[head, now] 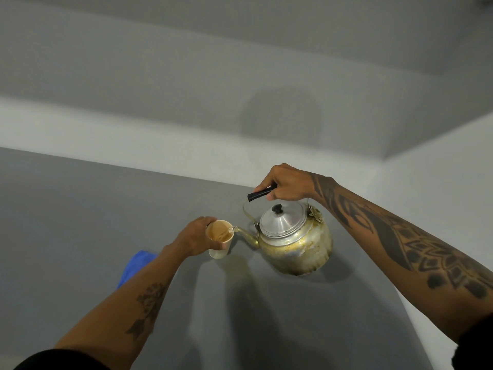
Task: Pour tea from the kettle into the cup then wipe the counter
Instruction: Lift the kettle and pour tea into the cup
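A worn metal kettle [296, 244] with a silver lid hangs tilted above the grey counter [66, 222], its spout at the rim of a pale paper cup [219, 248]. My right hand [286, 184] grips the kettle's black handle from above. My left hand [197, 239] is wrapped around the cup, holding it just above the counter. A thin stream runs from the spout into the cup, which holds light brown tea. A yellowish wet patch [237, 265] lies on the counter below the cup and spout.
A blue cloth [134, 267] lies on the counter to the left, partly hidden behind my left forearm. A pale grey wall rises behind the counter, and a white ledge borders it on the right.
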A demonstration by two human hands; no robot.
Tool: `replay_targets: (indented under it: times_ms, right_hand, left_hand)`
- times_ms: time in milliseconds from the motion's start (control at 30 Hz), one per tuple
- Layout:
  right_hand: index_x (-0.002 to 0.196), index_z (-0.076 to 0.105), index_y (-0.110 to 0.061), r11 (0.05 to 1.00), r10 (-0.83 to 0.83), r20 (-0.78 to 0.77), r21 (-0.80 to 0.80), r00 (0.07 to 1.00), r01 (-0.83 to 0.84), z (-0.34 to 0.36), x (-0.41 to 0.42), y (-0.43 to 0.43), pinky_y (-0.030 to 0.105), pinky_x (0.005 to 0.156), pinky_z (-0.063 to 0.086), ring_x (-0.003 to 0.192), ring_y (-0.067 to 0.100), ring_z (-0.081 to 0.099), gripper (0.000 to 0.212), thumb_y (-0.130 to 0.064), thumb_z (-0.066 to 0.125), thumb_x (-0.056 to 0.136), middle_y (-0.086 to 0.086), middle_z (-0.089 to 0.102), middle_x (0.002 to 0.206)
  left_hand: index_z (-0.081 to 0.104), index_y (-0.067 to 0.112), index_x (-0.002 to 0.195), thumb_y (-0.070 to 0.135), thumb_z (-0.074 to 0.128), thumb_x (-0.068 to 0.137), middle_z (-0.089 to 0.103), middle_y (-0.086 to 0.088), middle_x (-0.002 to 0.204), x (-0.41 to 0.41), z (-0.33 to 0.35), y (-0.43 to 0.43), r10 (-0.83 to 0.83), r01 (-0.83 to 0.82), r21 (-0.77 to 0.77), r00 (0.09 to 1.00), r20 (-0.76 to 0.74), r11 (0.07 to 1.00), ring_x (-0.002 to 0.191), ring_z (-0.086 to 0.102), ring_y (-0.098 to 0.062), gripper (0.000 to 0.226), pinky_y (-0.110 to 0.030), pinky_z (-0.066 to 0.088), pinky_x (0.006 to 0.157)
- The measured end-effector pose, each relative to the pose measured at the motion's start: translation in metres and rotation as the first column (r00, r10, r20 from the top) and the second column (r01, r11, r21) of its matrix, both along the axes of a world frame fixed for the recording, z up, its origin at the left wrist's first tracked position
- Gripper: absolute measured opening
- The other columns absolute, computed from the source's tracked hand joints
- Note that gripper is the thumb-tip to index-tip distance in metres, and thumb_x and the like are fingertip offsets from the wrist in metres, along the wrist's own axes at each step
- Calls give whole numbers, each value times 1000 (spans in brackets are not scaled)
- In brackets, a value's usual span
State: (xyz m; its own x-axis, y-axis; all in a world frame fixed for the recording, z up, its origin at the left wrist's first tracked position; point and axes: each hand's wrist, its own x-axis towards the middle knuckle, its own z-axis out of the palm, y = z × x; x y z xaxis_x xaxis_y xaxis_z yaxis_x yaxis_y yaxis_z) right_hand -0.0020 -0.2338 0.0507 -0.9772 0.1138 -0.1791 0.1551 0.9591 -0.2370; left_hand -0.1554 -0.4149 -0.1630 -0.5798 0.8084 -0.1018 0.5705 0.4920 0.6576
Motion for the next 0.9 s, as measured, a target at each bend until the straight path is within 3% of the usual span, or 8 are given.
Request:
replay_targets:
  times_ms: [367, 900]
  right_hand:
    - [116, 68, -20, 1000, -14, 7, -10, 1000, 14, 4, -4, 3, 24, 54, 37, 54, 14, 41, 35, -5, 63, 84, -13, 55, 58]
    - [116, 69, -17, 1000, 15, 24, 26, 1000, -15, 14, -3, -3, 17, 51, 34, 49, 10, 39, 35, -4, 62, 84, -18, 47, 53]
  left_hand:
    - [51, 21, 127, 45, 85, 60, 60, -3, 125, 1, 4, 3, 1, -1, 17, 1000, -9, 1000, 106, 56, -20, 79, -38, 49, 93]
    - [55, 19, 124, 40, 84, 61, 61, -4, 122, 4, 11, 3, 1, -1, 4, 1000, -13, 1000, 104, 58, -21, 73, -39, 50, 93]
